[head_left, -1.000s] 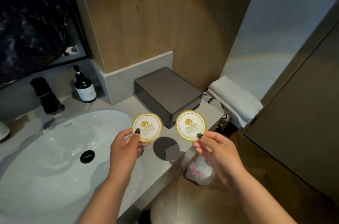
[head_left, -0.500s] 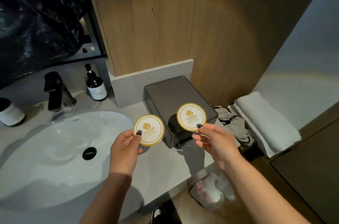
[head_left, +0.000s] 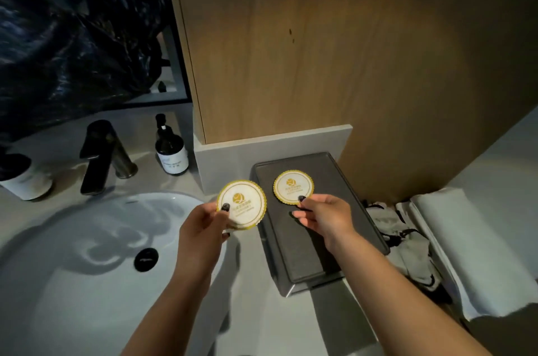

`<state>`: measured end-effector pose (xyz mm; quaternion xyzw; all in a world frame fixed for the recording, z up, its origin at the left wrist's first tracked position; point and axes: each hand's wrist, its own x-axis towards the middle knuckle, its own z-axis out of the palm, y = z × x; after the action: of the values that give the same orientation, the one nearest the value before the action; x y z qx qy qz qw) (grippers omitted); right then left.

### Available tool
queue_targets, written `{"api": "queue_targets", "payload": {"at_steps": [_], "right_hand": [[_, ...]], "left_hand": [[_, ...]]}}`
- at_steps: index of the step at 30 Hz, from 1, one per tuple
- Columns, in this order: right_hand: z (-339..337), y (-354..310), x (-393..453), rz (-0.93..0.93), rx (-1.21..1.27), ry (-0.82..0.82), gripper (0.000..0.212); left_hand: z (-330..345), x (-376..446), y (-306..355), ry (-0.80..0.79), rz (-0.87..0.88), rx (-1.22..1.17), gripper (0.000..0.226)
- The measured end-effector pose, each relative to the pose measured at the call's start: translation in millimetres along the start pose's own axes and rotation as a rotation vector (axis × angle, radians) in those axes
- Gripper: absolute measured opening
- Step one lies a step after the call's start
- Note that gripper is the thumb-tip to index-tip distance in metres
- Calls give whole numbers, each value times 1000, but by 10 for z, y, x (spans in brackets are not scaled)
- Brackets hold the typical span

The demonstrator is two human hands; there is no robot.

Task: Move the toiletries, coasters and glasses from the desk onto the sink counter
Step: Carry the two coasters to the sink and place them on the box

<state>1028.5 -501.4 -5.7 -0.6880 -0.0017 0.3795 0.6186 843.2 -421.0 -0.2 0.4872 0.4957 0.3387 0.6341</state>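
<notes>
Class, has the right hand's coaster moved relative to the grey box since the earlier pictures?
Yes. The coaster in the right hand moved forward over the grey box, from its near edge.

A single wide-angle view comes from a camera worn on the person's head, looking forward and steeply down from close above the sink counter. It faces a wood wall panel straight ahead, which fills the upper middle. The white basin sits lower left with the black faucet behind it; a dark grey box lies just right of centre. Both forearms enter from the bottom edge, near the lens. Straight lines bow toward the frame edges. No second view exists, so nothing is shared.
</notes>
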Motion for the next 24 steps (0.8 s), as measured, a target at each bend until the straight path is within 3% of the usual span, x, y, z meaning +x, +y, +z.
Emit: {"api": "queue_targets", "payload": {"at_steps": [9, 11, 13, 14, 16, 19, 24], "right_hand": [[13, -65, 294, -52, -237, -100, 18], [-60, -9, 340, -315, -416, -59, 19], [-189, 39, 382, -756, -723, -30, 10], [-250, 52, 404, -955, -877, -59, 12], [-332, 110, 465, -1166, -1098, -195, 29], [-344, 191, 537, -1107, -1176, -305, 40], [-271, 239, 638, -1185, -1312, -245, 48]], "left_hand": [[125, 55, 38, 135, -5, -48, 8], [182, 36, 51, 167, 0, -69, 7], [242, 13, 44, 191, -3, -71, 6], [272, -1, 35, 201, -3, -74, 6], [320, -28, 6, 219, -9, -83, 5], [388, -55, -24, 241, -17, -97, 4], [475, -43, -61, 280, -32, -98, 4]]}}
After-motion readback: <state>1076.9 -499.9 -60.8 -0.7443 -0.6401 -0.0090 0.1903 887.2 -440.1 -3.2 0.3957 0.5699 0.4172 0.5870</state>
